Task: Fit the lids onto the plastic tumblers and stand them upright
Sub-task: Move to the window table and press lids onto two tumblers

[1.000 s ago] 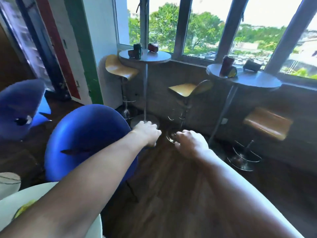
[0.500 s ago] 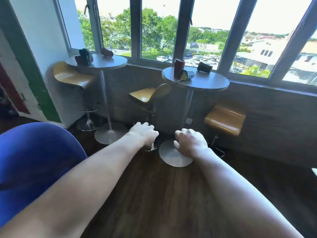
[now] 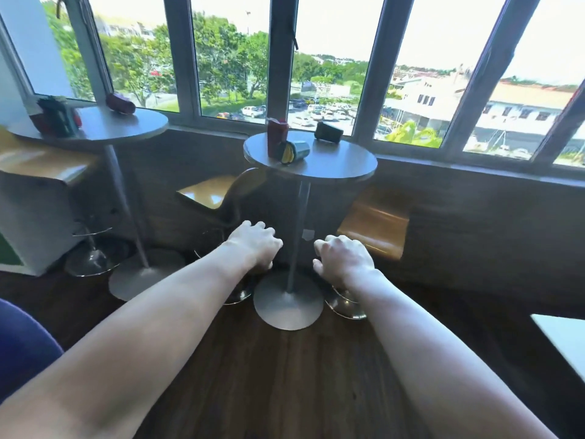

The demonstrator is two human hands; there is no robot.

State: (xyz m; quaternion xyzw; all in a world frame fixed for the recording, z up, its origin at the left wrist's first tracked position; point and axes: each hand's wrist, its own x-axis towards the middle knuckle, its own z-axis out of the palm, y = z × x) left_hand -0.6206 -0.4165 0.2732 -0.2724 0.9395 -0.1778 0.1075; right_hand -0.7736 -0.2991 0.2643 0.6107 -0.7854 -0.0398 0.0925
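On the round grey table (image 3: pixel 342 166) ahead stands a red tumbler (image 3: pixel 277 137) upright. A teal tumbler with a yellow lid end (image 3: pixel 292 151) lies on its side beside it, and a dark tumbler (image 3: pixel 329 132) lies on its side further back. A second round table (image 3: pixel 104 128) at the left carries a dark green tumbler (image 3: pixel 58 117) upright and a red tumbler (image 3: pixel 120 103) lying down. My left hand (image 3: pixel 254 243) and my right hand (image 3: pixel 343 256) are stretched out in front of me, fingers curled, holding nothing, well below and short of the table top.
Yellow bar stools stand at the left (image 3: pixel 38 163), between the tables (image 3: pixel 212 193) and to the right (image 3: pixel 375 229). The table's pedestal base (image 3: pixel 286 304) rests on dark wood floor. Windows run along the back wall. A blue chair edge (image 3: pixel 22 343) sits at lower left.
The view has swung right and closer: the central table with tumblers now sits straight ahead, and the blue chairs have slid out to the left. Both hands stay extended and curled.
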